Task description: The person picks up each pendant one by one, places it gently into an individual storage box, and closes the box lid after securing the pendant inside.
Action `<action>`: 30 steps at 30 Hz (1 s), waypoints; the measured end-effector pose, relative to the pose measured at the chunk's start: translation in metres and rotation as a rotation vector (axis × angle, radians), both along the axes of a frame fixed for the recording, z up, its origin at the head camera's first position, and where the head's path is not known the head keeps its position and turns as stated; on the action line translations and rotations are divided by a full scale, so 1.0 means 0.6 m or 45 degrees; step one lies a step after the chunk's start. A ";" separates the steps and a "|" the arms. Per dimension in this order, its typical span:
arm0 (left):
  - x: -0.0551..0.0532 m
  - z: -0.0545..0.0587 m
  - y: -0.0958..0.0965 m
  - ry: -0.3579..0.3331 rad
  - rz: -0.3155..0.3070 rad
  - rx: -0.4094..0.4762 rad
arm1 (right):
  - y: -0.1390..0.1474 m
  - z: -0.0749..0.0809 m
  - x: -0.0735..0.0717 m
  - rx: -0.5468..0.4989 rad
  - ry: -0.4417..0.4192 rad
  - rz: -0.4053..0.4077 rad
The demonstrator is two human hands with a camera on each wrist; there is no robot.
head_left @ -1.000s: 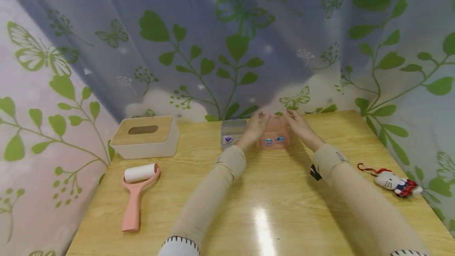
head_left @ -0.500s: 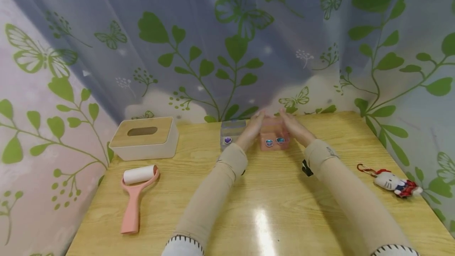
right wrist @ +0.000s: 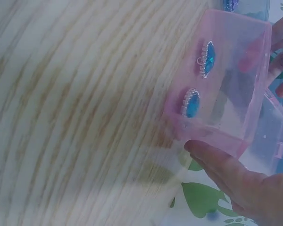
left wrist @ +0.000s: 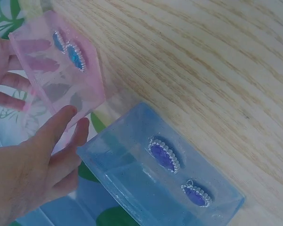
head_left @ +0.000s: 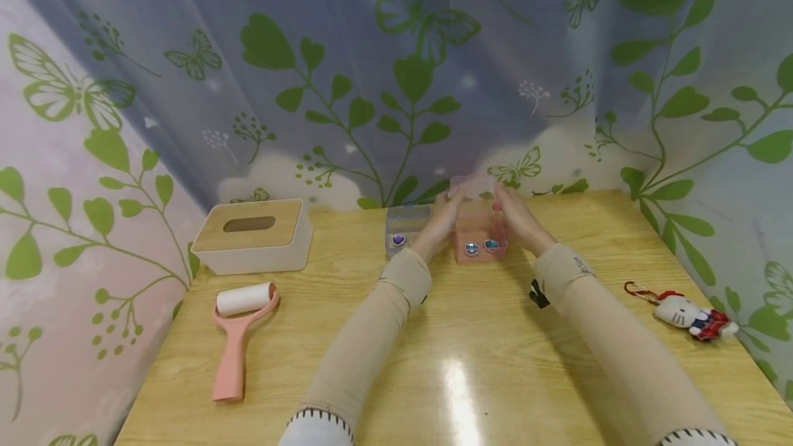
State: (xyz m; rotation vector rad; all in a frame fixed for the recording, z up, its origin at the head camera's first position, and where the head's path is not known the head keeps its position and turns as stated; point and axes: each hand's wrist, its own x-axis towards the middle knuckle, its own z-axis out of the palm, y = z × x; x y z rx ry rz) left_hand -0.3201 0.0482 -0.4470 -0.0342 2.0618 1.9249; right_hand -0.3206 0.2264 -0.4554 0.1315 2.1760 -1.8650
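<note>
A translucent pink box point(head_left: 478, 257) stands at the table's back edge with its clear hinged lid point(head_left: 472, 187) tilted back. Inside it lie two blue gem pendants point(right wrist: 192, 103) with beaded silver rims. My left hand point(head_left: 438, 220) is at the box's left side, thumb and fingertips near its back corner. On the opposite side my right hand point(head_left: 522, 221) holds its thumb point(right wrist: 203, 153) against the end wall, other fingers extended toward the lid. Immediately left is a translucent blue box point(left wrist: 122, 141), its lid also back, containing purple gem pendants point(left wrist: 163, 156).
A white tissue box point(head_left: 250, 259) with a wooden top stands at the back left. Before it lies a pink-handled lint roller point(head_left: 232, 356). A cat plush keychain point(head_left: 688, 315) is on the right. A patterned curtain point(head_left: 347, 88) hangs behind the table point(head_left: 347, 281).
The pink box's lid has swung up and back into sight behind it. My right hand has moved left and closer to the box; my left hand has shifted only slightly.
</note>
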 end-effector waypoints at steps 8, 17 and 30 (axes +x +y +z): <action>0.004 0.004 -0.002 0.103 0.047 -0.130 | -0.001 0.002 0.010 0.128 0.097 -0.007; 0.006 0.017 -0.011 0.253 0.040 -0.506 | -0.001 0.005 0.025 0.425 0.287 -0.072; 0.014 0.006 -0.025 0.332 -0.121 -0.530 | 0.043 0.019 0.042 0.551 0.193 0.212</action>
